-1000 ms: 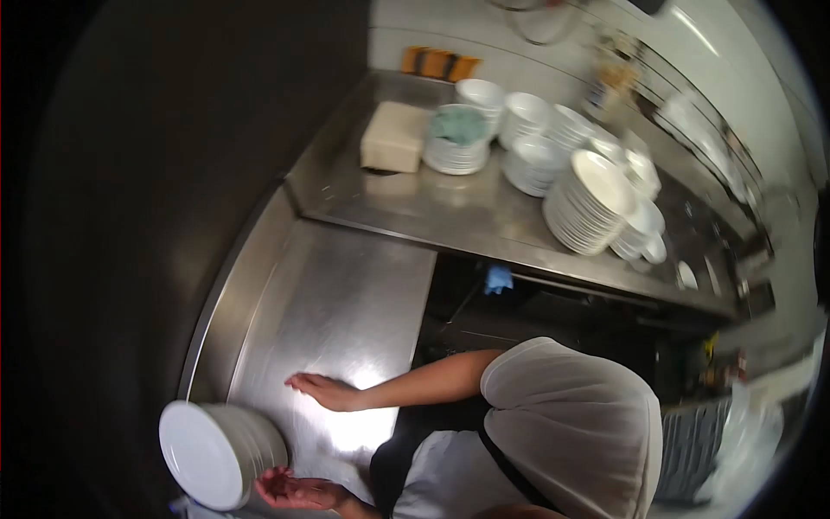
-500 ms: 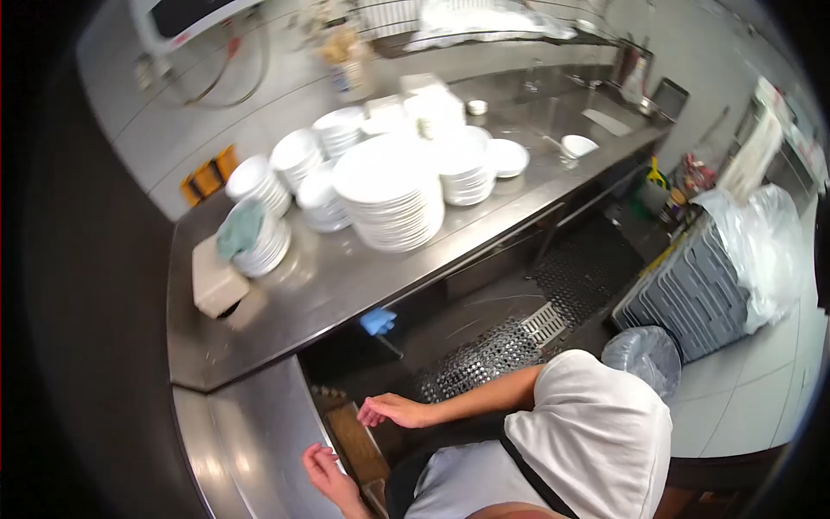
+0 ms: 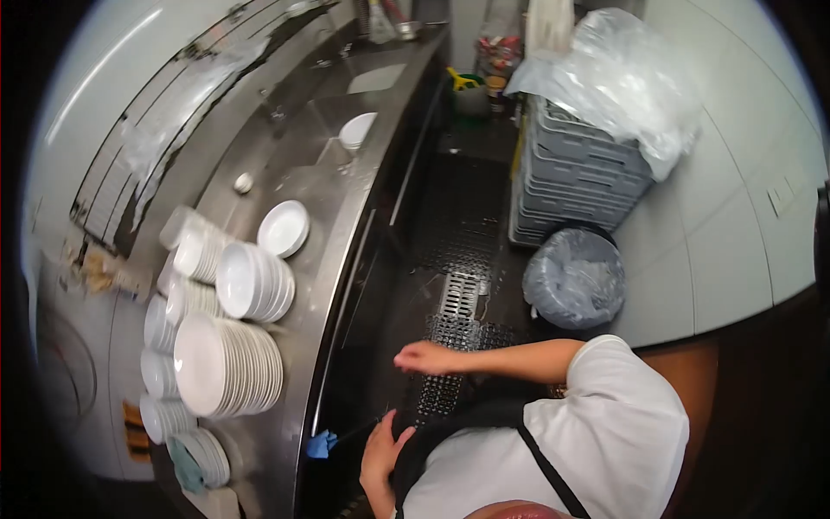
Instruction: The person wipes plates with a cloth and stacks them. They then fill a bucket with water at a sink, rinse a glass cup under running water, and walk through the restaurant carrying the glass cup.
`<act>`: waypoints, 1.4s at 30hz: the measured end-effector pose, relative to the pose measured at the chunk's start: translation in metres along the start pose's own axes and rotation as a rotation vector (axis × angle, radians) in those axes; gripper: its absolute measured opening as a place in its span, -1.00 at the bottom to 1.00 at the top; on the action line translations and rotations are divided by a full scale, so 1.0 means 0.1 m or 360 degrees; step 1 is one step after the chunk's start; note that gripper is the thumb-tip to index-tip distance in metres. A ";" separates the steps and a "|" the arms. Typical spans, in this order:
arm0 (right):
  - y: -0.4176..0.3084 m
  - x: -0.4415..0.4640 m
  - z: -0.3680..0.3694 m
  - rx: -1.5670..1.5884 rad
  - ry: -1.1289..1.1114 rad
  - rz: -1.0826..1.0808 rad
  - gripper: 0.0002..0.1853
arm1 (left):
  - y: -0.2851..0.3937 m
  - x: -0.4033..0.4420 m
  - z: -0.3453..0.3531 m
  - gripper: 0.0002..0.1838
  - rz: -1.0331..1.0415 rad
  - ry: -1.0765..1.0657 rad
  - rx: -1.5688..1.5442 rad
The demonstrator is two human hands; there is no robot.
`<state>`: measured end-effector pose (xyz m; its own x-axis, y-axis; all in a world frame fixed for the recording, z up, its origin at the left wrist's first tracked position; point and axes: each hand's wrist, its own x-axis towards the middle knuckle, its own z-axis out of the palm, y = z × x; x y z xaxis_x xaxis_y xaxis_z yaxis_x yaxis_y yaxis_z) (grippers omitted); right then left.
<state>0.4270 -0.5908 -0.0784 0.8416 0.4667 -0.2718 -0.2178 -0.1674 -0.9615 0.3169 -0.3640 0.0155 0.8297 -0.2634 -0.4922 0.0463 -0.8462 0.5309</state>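
My left hand (image 3: 381,458) is low in front of my body, its thumb and fingers apart and nothing in it. Just left of it, a crumpled blue cloth or glove (image 3: 322,445) hangs by the counter edge. My right hand (image 3: 425,357) is held out over the dark floor, fingers curled in and together, with nothing visible in them. On the steel counter (image 3: 298,363) to my left stand a tall stack of white plates (image 3: 201,363), stacks of white bowls (image 3: 242,281), and a single white bowl (image 3: 284,228).
A sink (image 3: 333,112) is set into the counter's far end. Grey crates (image 3: 579,173) stacked under clear plastic stand ahead on the right, beside a lined bin (image 3: 573,281). A perforated mat (image 3: 441,394) and a drain grate (image 3: 460,296) cover the floor between.
My view and body have turned right, so the counter now runs along my left and the aisle lies ahead. My right hand's fingers have curled in more; both hands remain empty.
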 end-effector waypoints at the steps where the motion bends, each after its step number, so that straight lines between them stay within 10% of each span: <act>1: 0.10 -0.10 -0.26 -0.0055 0.0225 -0.0019 -0.56 | 0.05 0.12 -0.07 -0.26 0.0135 -0.0054 0.0024; 6: 0.68 -1.31 -1.08 0.0194 0.1393 0.0100 -0.60 | 0.18 0.81 -0.26 -0.25 0.0506 -0.0403 0.0579; 12: 1.11 -2.92 -0.39 0.1011 0.2524 0.0280 -0.71 | 0.80 1.39 -0.20 -0.31 0.1151 -0.0486 0.0909; 18: 1.74 -2.91 0.80 0.1188 0.2486 0.0755 -0.78 | 1.85 1.75 -0.18 -0.41 0.2053 -0.0506 0.0665; 23: 1.69 -2.70 0.63 0.1044 0.2561 0.0449 -0.88 | 2.79 2.17 -0.03 -0.43 0.2225 -0.0487 0.0517; 28: 1.20 -2.48 -1.17 0.0903 0.2482 0.0043 -0.87 | 3.23 2.64 0.76 -0.39 0.2078 -0.0783 0.1168; 33: 0.05 -1.95 -3.58 0.0033 0.2202 -0.0596 -0.78 | 3.11 2.87 0.90 -0.34 0.1730 -0.1256 0.0789; 38: -0.79 -1.28 -5.75 -0.1280 0.2128 -0.0456 -0.73 | 2.69 3.23 0.20 -0.34 0.1110 -0.0531 0.0682; 42: -0.63 -0.78 -6.83 -0.1636 0.1430 0.0509 -0.61 | 2.25 3.23 -0.27 -0.32 0.0466 -0.0156 0.0725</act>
<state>0.7121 -1.2097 0.0307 0.9347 -0.3547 0.0223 -0.3323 -0.8945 -0.2990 0.6103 -0.6268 -0.0056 0.7149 -0.5415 -0.4425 -0.4423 -0.8402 0.3136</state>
